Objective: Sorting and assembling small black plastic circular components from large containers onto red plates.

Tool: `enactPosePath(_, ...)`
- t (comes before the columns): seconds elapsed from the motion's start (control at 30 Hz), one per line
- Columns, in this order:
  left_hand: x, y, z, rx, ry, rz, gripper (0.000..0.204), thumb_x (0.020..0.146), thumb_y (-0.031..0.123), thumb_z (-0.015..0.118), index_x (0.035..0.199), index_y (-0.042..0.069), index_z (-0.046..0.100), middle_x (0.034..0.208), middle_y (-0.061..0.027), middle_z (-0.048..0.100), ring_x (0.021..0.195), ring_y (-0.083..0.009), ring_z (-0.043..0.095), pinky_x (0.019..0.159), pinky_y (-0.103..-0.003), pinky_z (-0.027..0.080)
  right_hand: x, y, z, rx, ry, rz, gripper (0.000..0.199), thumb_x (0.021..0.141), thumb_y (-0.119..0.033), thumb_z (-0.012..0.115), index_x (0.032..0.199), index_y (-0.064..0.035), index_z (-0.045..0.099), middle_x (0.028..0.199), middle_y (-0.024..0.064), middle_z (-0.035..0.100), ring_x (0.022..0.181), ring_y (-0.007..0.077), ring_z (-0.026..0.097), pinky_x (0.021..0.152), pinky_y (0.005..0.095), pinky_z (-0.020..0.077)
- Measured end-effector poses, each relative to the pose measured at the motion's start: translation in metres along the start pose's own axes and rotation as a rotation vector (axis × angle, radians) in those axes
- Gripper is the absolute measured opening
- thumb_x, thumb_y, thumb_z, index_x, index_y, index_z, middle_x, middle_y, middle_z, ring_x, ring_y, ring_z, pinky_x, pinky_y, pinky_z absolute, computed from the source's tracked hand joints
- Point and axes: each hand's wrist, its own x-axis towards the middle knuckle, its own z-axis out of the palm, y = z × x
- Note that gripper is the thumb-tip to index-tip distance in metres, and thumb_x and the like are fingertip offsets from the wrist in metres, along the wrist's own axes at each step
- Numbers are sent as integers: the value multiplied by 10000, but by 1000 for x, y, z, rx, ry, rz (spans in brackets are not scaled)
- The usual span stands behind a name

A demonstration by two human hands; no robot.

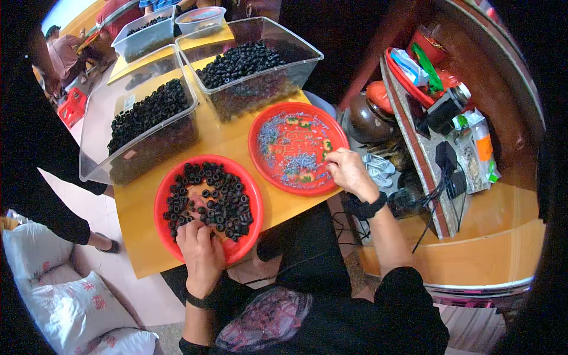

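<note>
My left hand (201, 251) reaches into the near rim of a red round tray (258, 204), its fingers curled down among small black ring-shaped parts (234, 204). Whatever those fingertips grip is hidden beneath them. My right hand (353, 173) is at the right edge of a second red tray (255, 131), which has a printed pattern. Thumb and fingers are pinched together there, and anything between them is too small to make out. Tiny blue-grey pieces (300, 164) are scattered over that tray, thickest at its left and near the middle.
Two clear plastic bins (192, 112) (313, 57) of black parts stand behind the trays on the yellow table (137, 248). Farther back are another bin (118, 48) and a round tub (220, 16). A cluttered shelf (441, 216) is at right; white sacks (77, 310) lie lower left. People are beyond.
</note>
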Motion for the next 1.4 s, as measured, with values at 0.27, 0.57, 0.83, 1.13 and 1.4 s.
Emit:
enactPosePath(0.27,-2,-1,-1,-30,9,-2,243,590,-36,591,819,22,536,897,-126,510,835,-310,468,734,-411,374,23,12,15,-7,-4,-12,247,714,-32,573,959,-40,605,814,191,557,832,348,548,738,413,443)
enactPosePath(0.57,-3,-3,0,-74,15,-28,228,588,-49,579,802,16,534,878,-128,511,823,-312,468,728,-406,378,21,16,15,-58,-7,-119,146,677,0,562,809,-15,623,749,184,560,778,335,552,719,407,447)
enactPosePath(0.83,-2,-3,0,-53,24,-19,225,595,-58,566,810,5,540,882,-128,515,831,-310,475,733,-406,381,10,8,-1,7,47,-85,82,684,-7,589,762,5,610,765,181,585,774,341,575,692,392,452)
enactPosePath(1.13,-10,4,-13,-174,156,-62,184,671,-92,559,838,-21,527,918,-147,524,854,-332,496,753,-379,416,7,-22,12,-31,-178,-43,77,705,-66,564,727,8,557,684,238,565,717,390,579,677,455,463)
enactPosePath(1.4,-28,6,-31,-1210,107,-636,165,852,9,496,1002,-25,555,917,-104,596,790,-138,561,745,-242,439,4,-22,18,-128,-130,-28,114,691,7,505,804,-1,489,699,243,563,701,416,567,625,483,448)
